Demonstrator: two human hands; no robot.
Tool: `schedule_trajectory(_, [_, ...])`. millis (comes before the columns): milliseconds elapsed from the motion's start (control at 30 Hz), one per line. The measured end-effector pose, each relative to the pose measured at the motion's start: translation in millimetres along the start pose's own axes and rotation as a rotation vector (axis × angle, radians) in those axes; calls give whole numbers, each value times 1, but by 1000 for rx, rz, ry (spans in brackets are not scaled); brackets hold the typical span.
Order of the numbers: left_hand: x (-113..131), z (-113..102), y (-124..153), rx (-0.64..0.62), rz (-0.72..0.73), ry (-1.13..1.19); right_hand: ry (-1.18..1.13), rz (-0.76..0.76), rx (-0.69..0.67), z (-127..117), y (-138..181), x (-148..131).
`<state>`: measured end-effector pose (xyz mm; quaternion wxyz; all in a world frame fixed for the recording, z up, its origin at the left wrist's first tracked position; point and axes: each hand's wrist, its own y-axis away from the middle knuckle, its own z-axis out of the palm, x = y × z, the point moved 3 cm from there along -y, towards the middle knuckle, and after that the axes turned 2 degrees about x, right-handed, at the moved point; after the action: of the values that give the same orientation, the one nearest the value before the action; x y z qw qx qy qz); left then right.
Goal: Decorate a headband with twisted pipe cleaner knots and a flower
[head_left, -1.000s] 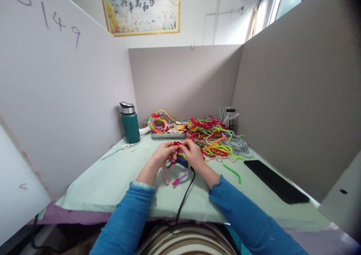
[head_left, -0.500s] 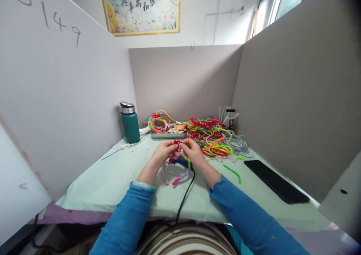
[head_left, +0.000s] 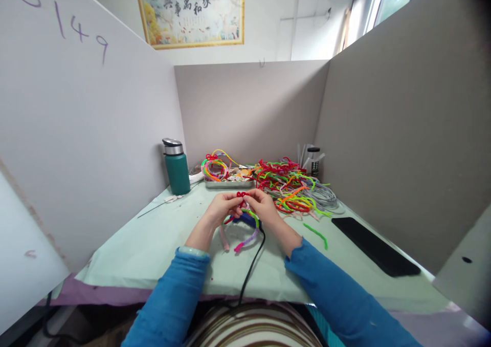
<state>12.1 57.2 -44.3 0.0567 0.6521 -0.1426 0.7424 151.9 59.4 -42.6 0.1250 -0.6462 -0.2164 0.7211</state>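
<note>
Between my two hands is a bow of fuzzy red pipe cleaner (head_left: 242,194). My left hand (head_left: 224,208) pinches it from the left with thumb and fingers, and my right hand (head_left: 263,204) pinches it from the right. Just below hangs or lies a hoop wrapped in pipe cleaner (head_left: 252,238), green, lilac and pink, its two ends pointing toward me. Fingers partly hide its top, so whether the bow is joined to it I cannot tell. Under the hoop lies a blue object (head_left: 248,219) with a black cord (head_left: 253,267) running to the table's front edge.
A metal tray (head_left: 230,185) of small pieces stands at the back, a coil of coloured pipe cleaners (head_left: 215,169) on it. Right of it is a heap of pipe cleaners (head_left: 293,188). A green bottle (head_left: 177,170), a black phone-like slab (head_left: 376,247) and a green strip (head_left: 316,236) flank my hands.
My fingers have shifted slightly around the red bow, and more of its loops show. The red strand beneath has moved a little left, and the hoop's green top shows more.
</note>
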Motion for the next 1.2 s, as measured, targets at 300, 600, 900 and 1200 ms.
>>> schedule_trajectory(300, [6, 0, 2, 64, 16, 38, 21, 43, 46, -3, -1, -4])
schedule_trajectory(600, [8, -1, 3, 132, 38, 6, 18, 49, 60, -1, 0, -5])
schedule_trajectory(900, [9, -1, 2, 204, 62, -58, -7, 58, 60, 0, 2, -4])
schedule_trajectory(1200, [7, 2, 0, 230, 127, -142, -31, 94, 84, 2, 2, -3])
